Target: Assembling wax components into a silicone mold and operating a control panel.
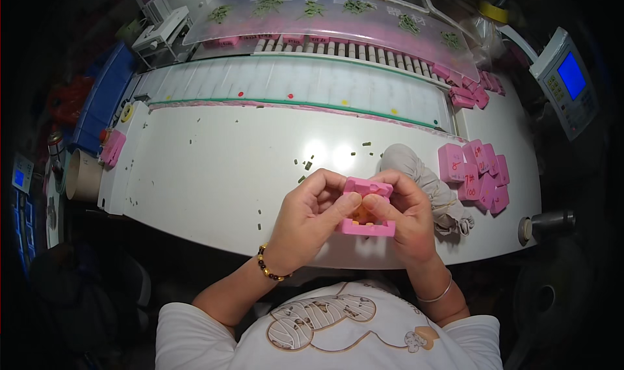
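Observation:
Both of my hands grip a pink rubber mould (368,228) above the near side of the white table. My left hand (309,211) holds it from the left and my right hand (413,217) from the right, with the fingers curled round its sides. The mould's upper and lower parts stand apart, and both thumbs press into the gap between them. Small yellow-orange bits show inside, partly hidden by my thumbs. A light grey cloth bag (400,158) lies just behind and beside my right hand. Little dark green pieces (301,179) are scattered beyond my left hand.
Several pink mould blocks with handwriting (452,163) stand at the right, near a dark cylinder (552,227). A long glass-topped strip (292,87) crosses the table's back, before rollers (351,50) and a translucent sheet (377,20) bearing green clusters. A control panel (572,77) stands far right.

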The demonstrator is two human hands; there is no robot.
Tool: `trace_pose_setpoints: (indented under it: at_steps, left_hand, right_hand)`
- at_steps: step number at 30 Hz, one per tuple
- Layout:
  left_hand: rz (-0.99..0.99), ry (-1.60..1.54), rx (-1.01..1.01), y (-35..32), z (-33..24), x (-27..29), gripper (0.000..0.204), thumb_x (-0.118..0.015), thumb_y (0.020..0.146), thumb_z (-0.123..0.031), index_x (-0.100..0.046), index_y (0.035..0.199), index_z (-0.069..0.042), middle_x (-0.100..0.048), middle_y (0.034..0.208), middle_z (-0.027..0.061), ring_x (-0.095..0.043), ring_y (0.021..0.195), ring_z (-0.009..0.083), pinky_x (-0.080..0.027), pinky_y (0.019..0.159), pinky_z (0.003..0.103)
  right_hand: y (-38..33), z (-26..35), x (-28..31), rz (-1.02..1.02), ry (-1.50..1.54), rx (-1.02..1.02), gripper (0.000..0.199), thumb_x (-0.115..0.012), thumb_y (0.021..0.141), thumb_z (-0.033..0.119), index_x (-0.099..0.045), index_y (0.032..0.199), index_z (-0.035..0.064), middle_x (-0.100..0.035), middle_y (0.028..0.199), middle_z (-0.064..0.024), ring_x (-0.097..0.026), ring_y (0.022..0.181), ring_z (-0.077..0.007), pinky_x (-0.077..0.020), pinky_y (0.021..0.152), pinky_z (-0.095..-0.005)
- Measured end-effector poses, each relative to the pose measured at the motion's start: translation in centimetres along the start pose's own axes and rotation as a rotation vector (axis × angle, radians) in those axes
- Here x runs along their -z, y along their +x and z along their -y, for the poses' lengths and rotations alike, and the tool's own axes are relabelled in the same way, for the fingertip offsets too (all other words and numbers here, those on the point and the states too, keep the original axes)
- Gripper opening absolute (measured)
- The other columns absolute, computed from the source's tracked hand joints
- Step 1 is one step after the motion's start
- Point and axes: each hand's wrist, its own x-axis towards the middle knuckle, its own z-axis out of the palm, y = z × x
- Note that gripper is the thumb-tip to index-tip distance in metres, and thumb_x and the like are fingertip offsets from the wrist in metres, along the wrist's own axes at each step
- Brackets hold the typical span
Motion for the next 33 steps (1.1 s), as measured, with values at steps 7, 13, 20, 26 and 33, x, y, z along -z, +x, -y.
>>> trace_pose_setpoints:
  at_steps: [7,13,20,26,33]
  left_hand:
    - [-0.119,0.048,-0.142,0.0,0.4,-0.1,0.021,-0.057,0.098,-0.005,-0.053,0.114,0.007,-0.066,0.101,0.0106,-0.063,0.088,0.0084,-0.054,0.075,0.022]
    - [-0.057,0.039,-0.072,-0.3,0.1,0.6,0.031,-0.058,0.096,-0.004,-0.049,0.123,0.008,-0.065,0.110,0.0147,-0.064,0.100,0.0128,-0.054,0.085,0.025]
    - [0.057,0.020,0.030,-0.4,-1.0,0.6,0.049,-0.058,0.091,0.006,-0.039,0.135,0.008,-0.058,0.125,0.0206,-0.062,0.112,0.0198,-0.052,0.096,0.030]
    - [0.069,0.028,0.040,-0.4,-1.3,0.4,0.047,-0.055,0.090,0.009,-0.041,0.135,0.009,-0.059,0.125,0.0211,-0.062,0.112,0.0195,-0.052,0.096,0.029]
    - [0.083,0.164,0.060,-0.5,-1.0,0.8,0.031,-0.049,0.099,-0.003,-0.051,0.128,0.008,-0.064,0.114,0.0147,-0.065,0.097,0.0140,-0.055,0.084,0.026]
  right_hand:
    - [0.3,-0.3,-0.5,-0.055,-0.117,0.070,0.021,-0.068,0.089,0.002,-0.058,0.108,-0.0020,-0.062,0.097,-0.0047,-0.062,0.087,-0.0085,-0.0527,0.077,-0.0222]
    - [0.0,-0.2,0.0,-0.008,-0.411,0.113,0.025,-0.071,0.087,0.003,-0.057,0.107,-0.0014,-0.062,0.095,-0.0046,-0.060,0.083,-0.0063,-0.0514,0.073,-0.0207]
    - [-0.2,-0.2,0.4,-0.062,-0.224,0.001,0.022,-0.069,0.088,0.004,-0.059,0.107,0.0005,-0.062,0.093,-0.0011,-0.058,0.080,-0.0057,-0.0485,0.068,-0.0196]
    - [0.2,0.7,0.8,-0.021,0.002,-0.085,0.020,-0.067,0.090,0.002,-0.058,0.108,-0.0002,-0.062,0.095,-0.0030,-0.059,0.085,-0.0050,-0.0499,0.071,-0.0185]
    - [0.3,0.0,1.1,0.015,-0.073,-0.053,0.018,-0.070,0.087,0.001,-0.057,0.100,0.0019,-0.063,0.095,-0.0030,-0.061,0.085,-0.0072,-0.0513,0.076,-0.0221]
